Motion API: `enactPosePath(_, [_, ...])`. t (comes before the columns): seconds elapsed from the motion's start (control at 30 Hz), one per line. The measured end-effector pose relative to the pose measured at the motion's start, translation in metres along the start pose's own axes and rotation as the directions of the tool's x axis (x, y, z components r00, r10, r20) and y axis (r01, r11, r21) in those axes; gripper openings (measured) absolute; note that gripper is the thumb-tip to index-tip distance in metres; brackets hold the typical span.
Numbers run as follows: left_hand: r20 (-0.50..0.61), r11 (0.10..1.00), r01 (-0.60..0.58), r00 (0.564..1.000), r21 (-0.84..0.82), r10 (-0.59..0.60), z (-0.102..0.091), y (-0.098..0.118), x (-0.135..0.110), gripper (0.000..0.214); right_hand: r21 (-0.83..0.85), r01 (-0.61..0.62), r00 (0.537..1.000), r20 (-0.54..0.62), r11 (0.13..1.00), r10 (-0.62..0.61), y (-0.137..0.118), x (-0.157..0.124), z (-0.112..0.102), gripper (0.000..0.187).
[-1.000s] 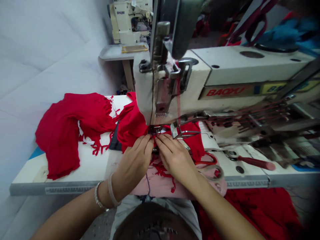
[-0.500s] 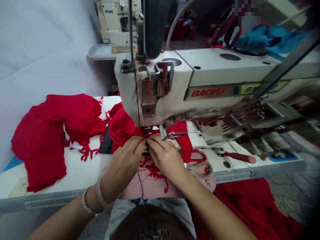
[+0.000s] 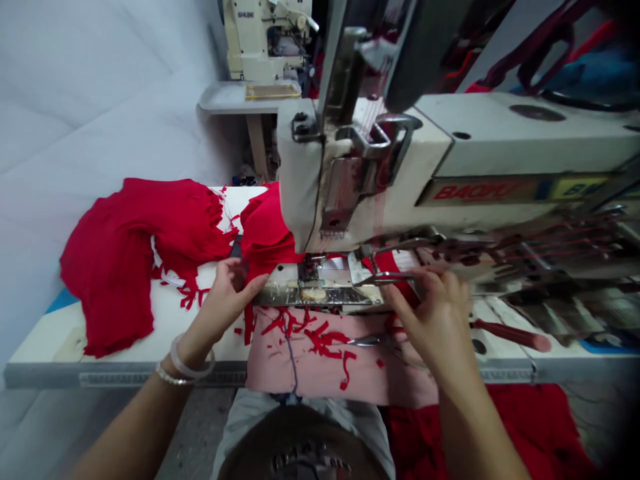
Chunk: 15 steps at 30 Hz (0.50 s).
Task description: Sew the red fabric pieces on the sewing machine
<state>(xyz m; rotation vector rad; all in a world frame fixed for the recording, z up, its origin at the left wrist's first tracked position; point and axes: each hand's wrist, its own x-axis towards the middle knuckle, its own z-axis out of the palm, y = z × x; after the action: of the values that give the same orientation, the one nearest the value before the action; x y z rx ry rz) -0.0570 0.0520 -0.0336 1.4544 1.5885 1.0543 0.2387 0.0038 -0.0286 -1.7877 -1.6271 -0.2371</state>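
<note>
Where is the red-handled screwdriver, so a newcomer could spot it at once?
Find the white BAOYU sewing machine, then the white table below it. Just right of the person's right hand, the red-handled screwdriver lies flat, one slim rigid bar, unlike the soft red cloth scraps.

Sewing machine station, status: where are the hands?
Left hand open beside red knit fabric. Right hand by metal guide, near red strip. Scissors on pink cloth.
</note>
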Motion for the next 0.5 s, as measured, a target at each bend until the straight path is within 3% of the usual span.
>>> enactPosePath(0.03, [0.145,0.975,0.182,0.976,-0.126,-0.163,-0.007,-0.003,-0.002,0.055,0.069,-0.088,0.994,0.078,0.994,0.082,0.008,-0.001,-0.006,0.043])
enactPosePath(0.1, [0.354,0.834,0.457,0.869,-0.310,-0.344,-0.022,-0.006,-0.009,0.047,0.301,-0.309,0.936,0.267,0.902,0.231,0.021,-0.005,-0.022,0.041])
enactPosePath(0.17, [0.343,0.657,0.567,0.823,-0.496,-0.452,-0.040,-0.005,-0.017,0.032,0.491,-0.514,0.855,0.354,0.703,0.378,0.025,-0.011,-0.041,0.035])
enactPosePath(0.23, [0.206,0.502,0.509,0.816,-0.699,-0.540,-0.056,-0.002,-0.020,0.011,0.628,-0.529,0.831,0.249,0.571,0.497,0.018,-0.015,-0.055,0.030])
enactPosePath(0.27, [0.119,0.442,0.422,0.816,-0.792,-0.565,-0.062,0.001,-0.019,0.009,0.670,-0.452,0.849,0.120,0.589,0.515,0.011,-0.015,-0.058,0.026])
enactPosePath(0.3, [0.045,0.393,0.315,0.825,-0.864,-0.563,-0.065,0.005,-0.016,0.017,0.674,-0.328,0.879,-0.039,0.662,0.475,0.000,-0.014,-0.057,0.022])
enactPosePath(0.33, [-0.020,0.354,0.196,0.852,-0.914,-0.523,-0.065,0.009,-0.013,0.024,0.625,-0.178,0.916,-0.177,0.760,0.359,-0.013,-0.013,-0.052,0.017])
enactPosePath(0.37, [-0.074,0.328,0.084,0.894,-0.941,-0.442,-0.062,0.015,-0.009,0.026,0.516,0.024,0.945,-0.290,0.856,0.148,-0.027,-0.011,-0.043,0.017])
enactPosePath(0.4, [-0.115,0.333,-0.002,0.941,-0.943,-0.318,-0.055,0.021,-0.005,0.024,0.385,0.260,0.943,-0.299,0.886,-0.147,-0.040,-0.009,-0.032,0.018])
enactPosePath(0.43, [-0.144,0.402,-0.076,0.979,-0.913,-0.141,-0.045,0.027,-0.003,0.020,0.290,0.473,0.880,-0.202,0.832,-0.430,-0.053,-0.007,-0.020,0.017])
enactPosePath(0.47, [-0.139,0.512,-0.151,0.988,-0.846,0.061,-0.033,0.033,-0.002,0.015,0.216,0.628,0.778,-0.156,0.748,-0.608,-0.063,-0.006,-0.008,0.017])
enactPosePath(0.5, [-0.086,0.623,-0.223,0.966,-0.749,0.243,-0.020,0.037,-0.002,0.010,0.167,0.716,0.696,-0.092,0.678,-0.712,-0.069,-0.005,0.003,0.017])
